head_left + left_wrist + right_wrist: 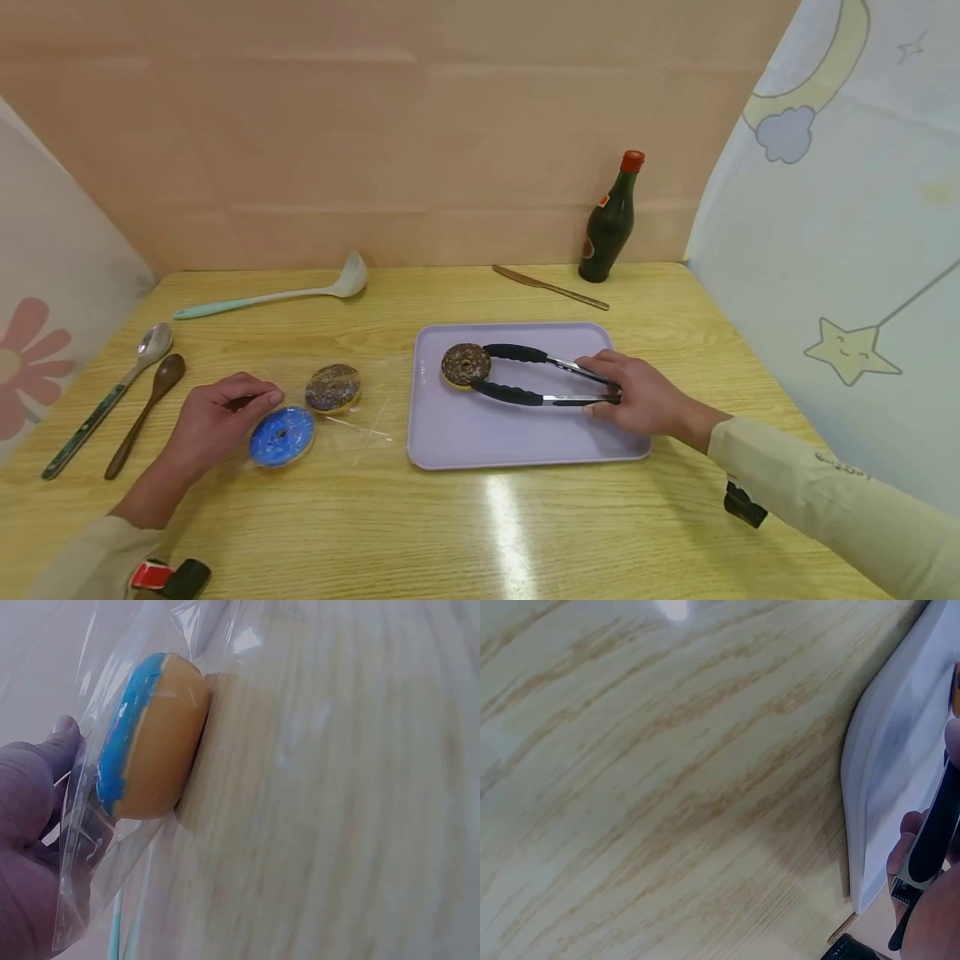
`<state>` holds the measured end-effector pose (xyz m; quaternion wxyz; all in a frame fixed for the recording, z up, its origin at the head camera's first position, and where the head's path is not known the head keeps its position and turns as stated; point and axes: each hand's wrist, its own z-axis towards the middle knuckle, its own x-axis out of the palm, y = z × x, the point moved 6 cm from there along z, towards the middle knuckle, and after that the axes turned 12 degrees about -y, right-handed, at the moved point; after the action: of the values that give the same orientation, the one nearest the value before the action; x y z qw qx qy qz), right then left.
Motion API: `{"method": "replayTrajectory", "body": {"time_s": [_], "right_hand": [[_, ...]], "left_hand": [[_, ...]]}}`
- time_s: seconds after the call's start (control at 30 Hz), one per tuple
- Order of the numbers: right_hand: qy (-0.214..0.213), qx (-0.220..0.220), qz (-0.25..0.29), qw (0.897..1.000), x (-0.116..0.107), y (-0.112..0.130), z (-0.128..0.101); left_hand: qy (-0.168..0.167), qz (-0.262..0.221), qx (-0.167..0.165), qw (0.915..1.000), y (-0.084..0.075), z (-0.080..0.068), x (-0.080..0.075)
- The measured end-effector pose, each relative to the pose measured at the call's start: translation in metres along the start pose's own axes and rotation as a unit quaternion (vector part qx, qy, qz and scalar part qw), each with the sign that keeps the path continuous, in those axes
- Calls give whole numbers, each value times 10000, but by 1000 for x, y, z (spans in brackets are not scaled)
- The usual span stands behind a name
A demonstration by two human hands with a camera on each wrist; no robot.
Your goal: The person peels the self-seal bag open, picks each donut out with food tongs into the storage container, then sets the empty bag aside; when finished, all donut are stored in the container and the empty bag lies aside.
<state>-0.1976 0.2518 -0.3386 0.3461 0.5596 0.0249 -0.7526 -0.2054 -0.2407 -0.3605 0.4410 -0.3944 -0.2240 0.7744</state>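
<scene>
Head view: three donuts. One blue donut (282, 444) and one brown donut (333, 390) lie left in one clear bag (375, 412), pinched by the left hand (225, 417). Another brown donut (463, 374) is at the left end of one purple tray (525, 446), between the tips of one pair of tongs (558, 401) gripped by the right hand (641, 392). Two spoons (146, 412) lie left; one ladle (281, 295), one knife (551, 287) and one bottle (609, 229), far. Wood-grain table (420, 517); peach far wall (420, 125).
</scene>
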Motion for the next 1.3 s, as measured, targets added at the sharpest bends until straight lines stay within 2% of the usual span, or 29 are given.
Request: {"method": "replayTrajectory", "body": {"time_s": [0.3, 0.47, 0.63, 0.83, 1.03, 1.3], "right_hand": [[-12, 152, -75, 9999, 0, -4, -2], [-155, 160, -48, 9997, -2, 2, -3], [-325, -137, 280, 9990, -1, 28, -3], [-211, -347, 374, 9985, 12, 67, -2], [11, -381, 54, 9993, 29, 95, 7], [219, -313, -261, 9989, 50, 114, 26]], "left_hand": [[-24, 96, -3, 10000, 1, 0, -1], [-6, 26, -26, 10000, 2, -1, 0], [-6, -19, -26, 10000, 2, -1, 1], [-35, 34, 39, 10000, 1, 0, 1], [32, -30, -47, 10000, 1, 0, 2], [40, -57, -29, 10000, -3, -1, 1]]}}
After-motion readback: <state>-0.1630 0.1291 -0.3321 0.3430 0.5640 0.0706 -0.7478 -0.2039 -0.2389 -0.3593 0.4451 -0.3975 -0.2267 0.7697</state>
